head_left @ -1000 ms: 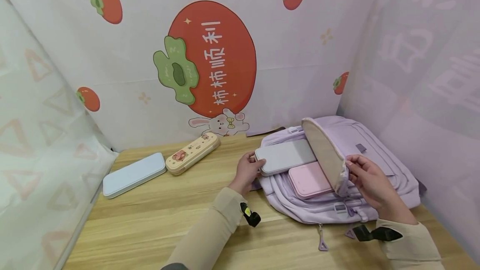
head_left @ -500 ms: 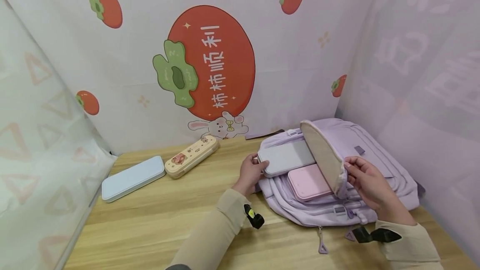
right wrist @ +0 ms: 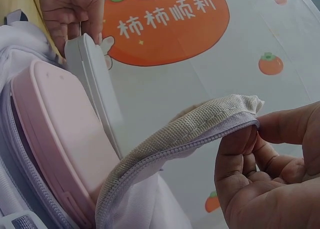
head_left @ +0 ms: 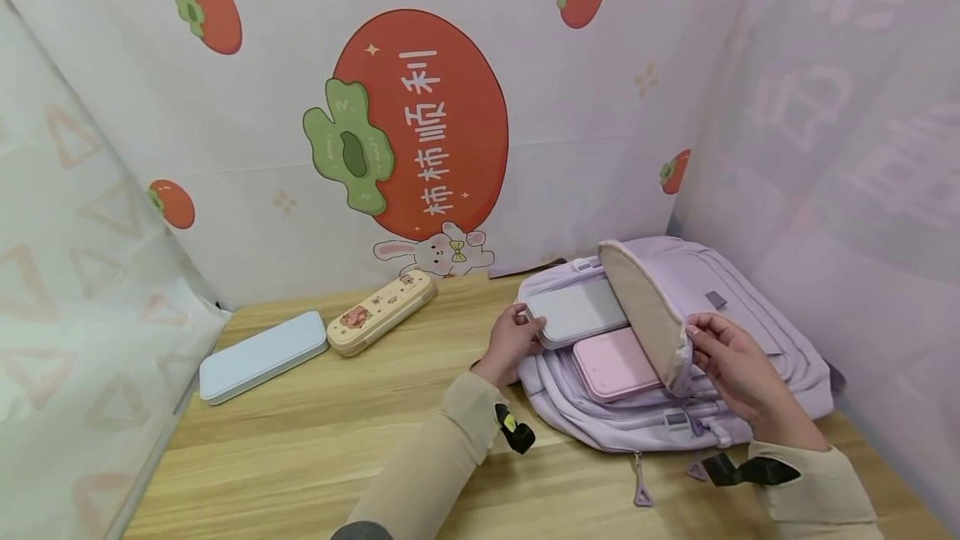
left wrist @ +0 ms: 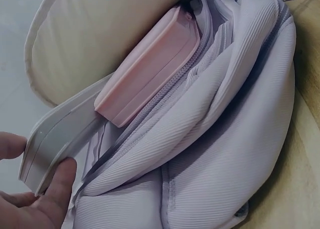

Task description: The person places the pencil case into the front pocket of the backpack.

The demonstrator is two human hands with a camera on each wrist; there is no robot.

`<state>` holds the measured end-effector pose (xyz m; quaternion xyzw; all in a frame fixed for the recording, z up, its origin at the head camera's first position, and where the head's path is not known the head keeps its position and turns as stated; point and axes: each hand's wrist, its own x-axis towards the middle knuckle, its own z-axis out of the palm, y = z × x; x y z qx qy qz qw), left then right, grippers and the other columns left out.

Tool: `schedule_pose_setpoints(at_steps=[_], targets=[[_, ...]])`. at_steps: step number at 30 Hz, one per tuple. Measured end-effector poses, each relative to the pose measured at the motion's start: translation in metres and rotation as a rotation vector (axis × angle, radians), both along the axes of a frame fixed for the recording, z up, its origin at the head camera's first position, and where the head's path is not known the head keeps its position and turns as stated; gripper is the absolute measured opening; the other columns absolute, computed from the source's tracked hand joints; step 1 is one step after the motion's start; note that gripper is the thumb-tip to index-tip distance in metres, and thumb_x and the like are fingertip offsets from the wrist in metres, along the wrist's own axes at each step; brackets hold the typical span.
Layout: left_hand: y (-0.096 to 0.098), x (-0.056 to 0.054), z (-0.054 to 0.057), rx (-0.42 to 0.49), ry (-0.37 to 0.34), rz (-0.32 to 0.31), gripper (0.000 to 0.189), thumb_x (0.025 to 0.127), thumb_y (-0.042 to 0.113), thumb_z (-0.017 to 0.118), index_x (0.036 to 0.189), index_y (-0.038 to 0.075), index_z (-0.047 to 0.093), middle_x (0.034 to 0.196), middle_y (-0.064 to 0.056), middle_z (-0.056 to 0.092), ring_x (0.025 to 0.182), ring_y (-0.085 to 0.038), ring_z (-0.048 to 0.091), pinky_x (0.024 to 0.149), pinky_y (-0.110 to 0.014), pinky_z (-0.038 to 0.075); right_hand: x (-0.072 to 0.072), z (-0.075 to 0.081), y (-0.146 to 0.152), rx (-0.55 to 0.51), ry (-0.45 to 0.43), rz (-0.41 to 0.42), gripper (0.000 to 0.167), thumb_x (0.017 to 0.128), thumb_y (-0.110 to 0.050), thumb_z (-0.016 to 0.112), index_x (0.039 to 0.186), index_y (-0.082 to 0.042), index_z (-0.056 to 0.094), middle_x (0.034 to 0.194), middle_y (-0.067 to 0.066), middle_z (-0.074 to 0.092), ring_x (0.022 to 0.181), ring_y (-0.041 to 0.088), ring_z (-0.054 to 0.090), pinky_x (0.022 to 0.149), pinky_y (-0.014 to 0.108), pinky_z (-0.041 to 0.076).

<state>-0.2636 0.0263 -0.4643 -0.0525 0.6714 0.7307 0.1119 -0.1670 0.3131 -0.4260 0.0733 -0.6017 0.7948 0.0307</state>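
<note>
A lavender backpack (head_left: 577, 417) lies on the table with its front pocket unzipped. Its pocket flap (head_left: 647, 319), lined in beige, is lifted by my right hand (head_left: 738, 369), whose thumb and fingers pinch the zippered edge. My left hand (head_left: 512, 344) holds the outer end of a white pencil case (head_left: 581, 312) between thumb and fingers; the far end of this case is hidden under the flap. Beside it a pink pencil case (left wrist: 150, 64) sits in the pocket, partly covered by the flap. In the right wrist view the white case (right wrist: 95, 84) stands behind the pink one.
On the left of the wooden table (head_left: 315, 457) lie a light blue pencil case (head_left: 262, 357) and a cream pencil case (head_left: 382, 312) with cartoon prints, end to end. Printed cloth walls (head_left: 247, 107) enclose the back and sides. A zipper pull (head_left: 642, 490) hangs at the backpack's front.
My left hand has moved to the right, sliding the white pencil case further under the flap. My right hand keeps its pinch on the flap's edge with hardly any movement.
</note>
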Motion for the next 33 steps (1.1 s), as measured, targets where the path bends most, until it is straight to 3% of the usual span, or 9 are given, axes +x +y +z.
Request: schedule_pose_setpoints(at_steps=[6,17,26,33], targets=[[0.004,-0.002,0.002,0.013,0.001,-0.027,0.059,0.099,0.005,0.067,0.150,-0.009,0.040,0.106,-0.011,0.050,0.085,-0.020,0.060,0.081,-0.036,0.060,0.000,-0.001,0.000,0.002,-0.008,-0.005,0.027,0.108,0.005,0.041,0.105,-0.011,0.063,0.093,-0.003,0.059,0.081,0.006,0.057,0.067,0.019,0.048],[0.010,-0.008,-0.001,-0.025,-0.008,-0.013,0.059,0.099,0.003,0.066,0.151,-0.009,0.040,0.106,-0.010,0.049,0.089,-0.020,0.059,0.081,-0.036,0.059,-0.002,-0.002,-0.002,-0.011,-0.002,-0.003,0.027,0.108,0.006,0.042,0.104,-0.011,0.063,0.093,-0.002,0.060,0.082,0.006,0.058,0.068,0.018,0.049],[0.018,-0.009,0.002,-0.074,0.008,-0.037,0.060,0.099,0.004,0.068,0.151,-0.009,0.041,0.098,-0.006,0.050,0.074,-0.016,0.058,0.069,-0.031,0.059,-0.001,-0.001,-0.001,0.011,-0.017,-0.003,0.025,0.108,0.004,0.043,0.105,-0.011,0.063,0.093,-0.002,0.059,0.080,0.007,0.057,0.067,0.019,0.048],[0.020,-0.012,0.004,-0.122,0.007,-0.058,0.061,0.098,0.004,0.068,0.151,-0.010,0.041,0.097,-0.005,0.050,0.074,-0.016,0.060,0.071,-0.030,0.060,0.000,0.001,0.001,0.008,-0.021,0.000,0.026,0.108,0.005,0.043,0.104,-0.011,0.063,0.092,-0.002,0.060,0.079,0.006,0.057,0.067,0.019,0.048]])
